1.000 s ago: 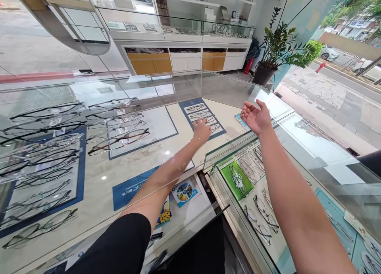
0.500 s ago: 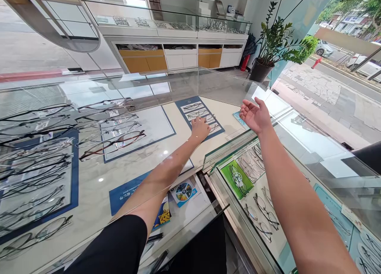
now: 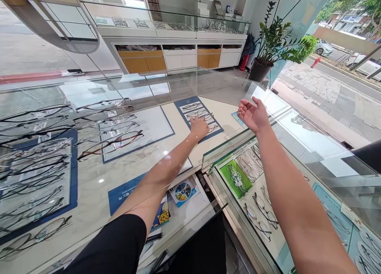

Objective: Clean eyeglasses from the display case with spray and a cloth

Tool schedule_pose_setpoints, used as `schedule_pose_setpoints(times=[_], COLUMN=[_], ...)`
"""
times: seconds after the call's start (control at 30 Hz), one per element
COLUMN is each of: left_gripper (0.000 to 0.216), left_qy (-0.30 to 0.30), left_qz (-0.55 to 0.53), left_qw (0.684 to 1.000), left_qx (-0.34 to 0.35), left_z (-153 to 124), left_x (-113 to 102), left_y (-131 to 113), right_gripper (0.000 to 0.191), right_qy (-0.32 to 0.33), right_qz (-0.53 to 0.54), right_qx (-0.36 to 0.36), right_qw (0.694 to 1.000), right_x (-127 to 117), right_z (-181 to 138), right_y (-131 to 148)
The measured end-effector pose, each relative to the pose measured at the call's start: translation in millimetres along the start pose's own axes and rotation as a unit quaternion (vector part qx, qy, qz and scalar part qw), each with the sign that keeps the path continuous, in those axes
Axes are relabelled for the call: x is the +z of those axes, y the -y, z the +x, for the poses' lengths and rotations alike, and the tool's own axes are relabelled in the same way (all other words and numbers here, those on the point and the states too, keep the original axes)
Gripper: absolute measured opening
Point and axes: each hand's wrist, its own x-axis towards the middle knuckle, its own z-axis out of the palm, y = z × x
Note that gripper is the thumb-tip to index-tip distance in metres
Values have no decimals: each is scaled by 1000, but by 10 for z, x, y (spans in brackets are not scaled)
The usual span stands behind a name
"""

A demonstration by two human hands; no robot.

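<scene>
My left hand (image 3: 199,128) reaches inside a glass display case and rests with curled fingers on the eyeglass frames (image 3: 205,116) laid on a small blue-edged mat (image 3: 182,103); whether it grips a frame I cannot tell. My right hand (image 3: 253,115) hovers palm up, fingers apart and holding nothing, above the corner of the glass top (image 3: 309,143) of the neighbouring case. Rows of eyeglasses (image 3: 104,131) lie on larger blue-edged mats to the left under the glass.
More glasses lie in the right-hand case, some on a green mat (image 3: 235,178). Leaflets (image 3: 183,191) sit on a lower shelf near my body. Cabinets (image 3: 178,55) line the back wall. A potted plant (image 3: 272,43) stands by the window, with a street outside.
Both hands have shifted very slightly left and up in the view as my head moved. My left hand stays on the frames; the right stays palm up.
</scene>
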Motion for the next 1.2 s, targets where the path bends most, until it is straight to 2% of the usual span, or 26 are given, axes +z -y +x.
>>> schedule_pose_setpoints(times=[0.4,0.8,0.97,1.07,1.2], left_gripper=[17,15,22,28,22], left_qy=[0,-1,-1,-20,-66], left_qz=[-31,-33,-33,-31,-25], left_qw=[999,999,999,999,996], left_qx=[-23,-16,-13,-16,-45], left_z=[95,88,78,85,115], left_x=[-22,-20,-43,-70,-105], left_y=[40,21,-2,3,67], right_gripper=[33,33,34,34,33], right_qy=[-7,-10,-5,-6,-10], right_qz=[3,-8,-13,-15,-10], right_qx=[3,-1,-2,-2,0], right_qw=[1000,1000,1000,1000,1000], right_x=[41,44,40,23,18], right_z=[-24,-26,-25,-9,0], right_y=[16,11,10,6,3])
